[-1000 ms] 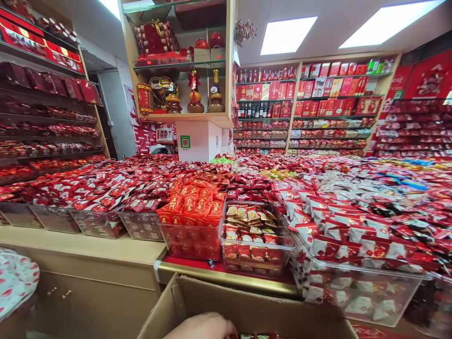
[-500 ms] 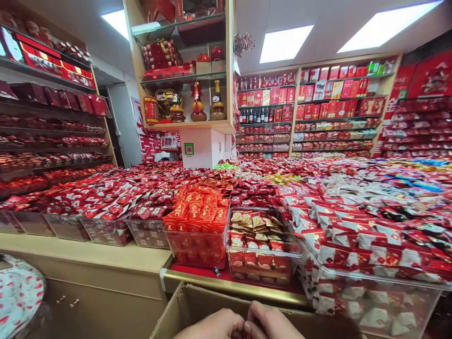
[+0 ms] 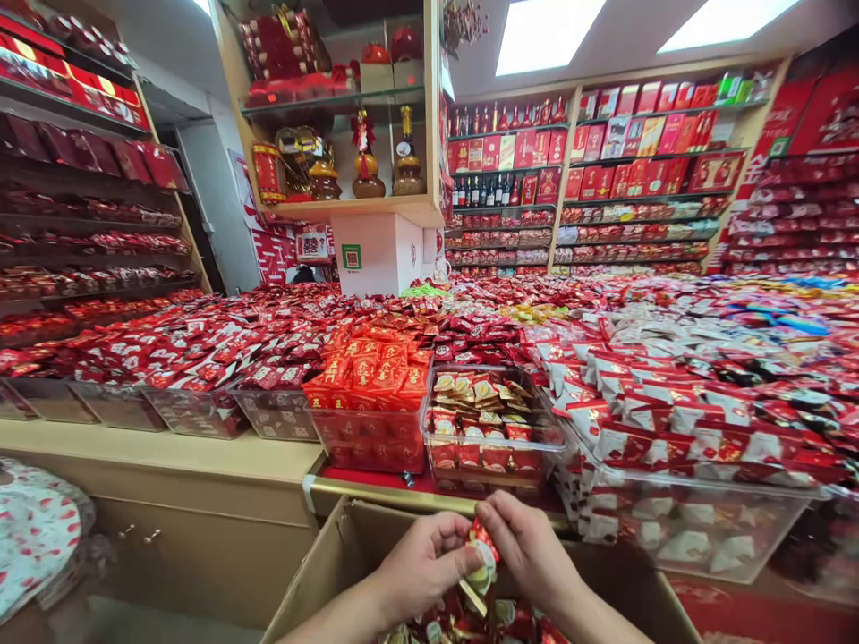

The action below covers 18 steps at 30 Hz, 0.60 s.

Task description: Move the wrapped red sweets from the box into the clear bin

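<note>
Over an open cardboard box [image 3: 322,546], my hands meet with their fingers bent. Between them are small red, white and gold packets [image 3: 480,572], probably more than one. My left hand [image 3: 429,563] pinches the packets with its thumb on the near side. From the other side, my right hand [image 3: 520,541] grips the red upper end with thumb and fingertips. Loose packets [image 3: 463,622] of similar colours lie inside the box below. Just beyond the box stands a clear bin [image 3: 497,434] holding packets of the same look.
Left of that bin is a clear bin of bright red packets [image 3: 366,438]; to the right, a large one of white-and-red packets [image 3: 698,528]. Packet-filled bins cover the counter [image 3: 221,465]. A display cabinet [image 3: 335,210] hangs above. Part of a person in patterned clothing [image 3: 40,537] is at left.
My view has tipped downward, so more of the box and its contents shows. My hands appear higher in the picture, and the packets between them are now visible.
</note>
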Tool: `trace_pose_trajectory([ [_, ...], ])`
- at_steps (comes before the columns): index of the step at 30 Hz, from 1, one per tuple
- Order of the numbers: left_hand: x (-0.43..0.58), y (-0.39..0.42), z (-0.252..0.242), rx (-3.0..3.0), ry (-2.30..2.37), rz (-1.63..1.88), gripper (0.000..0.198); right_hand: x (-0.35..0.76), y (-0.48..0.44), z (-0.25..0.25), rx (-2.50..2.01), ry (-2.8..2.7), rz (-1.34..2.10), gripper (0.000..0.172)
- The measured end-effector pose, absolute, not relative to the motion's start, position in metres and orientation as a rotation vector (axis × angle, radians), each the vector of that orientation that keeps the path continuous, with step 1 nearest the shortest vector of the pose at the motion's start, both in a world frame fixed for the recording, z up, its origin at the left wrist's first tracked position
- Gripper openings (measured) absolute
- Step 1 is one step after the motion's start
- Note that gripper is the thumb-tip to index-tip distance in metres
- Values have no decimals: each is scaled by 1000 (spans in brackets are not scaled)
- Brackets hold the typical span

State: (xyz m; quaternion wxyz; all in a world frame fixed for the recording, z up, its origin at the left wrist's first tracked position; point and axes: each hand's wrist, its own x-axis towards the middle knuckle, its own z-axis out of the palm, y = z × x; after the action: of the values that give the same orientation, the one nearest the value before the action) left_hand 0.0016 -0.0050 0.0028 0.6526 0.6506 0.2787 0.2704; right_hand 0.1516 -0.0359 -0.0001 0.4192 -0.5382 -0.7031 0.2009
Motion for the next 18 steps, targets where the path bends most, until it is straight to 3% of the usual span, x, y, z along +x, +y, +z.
trace_pose_trajectory([
  [13,4,-8,9,1386,571,550,45,155,-32,1,-1356,-1543,548,34],
  [18,5,-5,6,1329,646,682,38,154,-36,5,-1176,-1520,884,24],
])
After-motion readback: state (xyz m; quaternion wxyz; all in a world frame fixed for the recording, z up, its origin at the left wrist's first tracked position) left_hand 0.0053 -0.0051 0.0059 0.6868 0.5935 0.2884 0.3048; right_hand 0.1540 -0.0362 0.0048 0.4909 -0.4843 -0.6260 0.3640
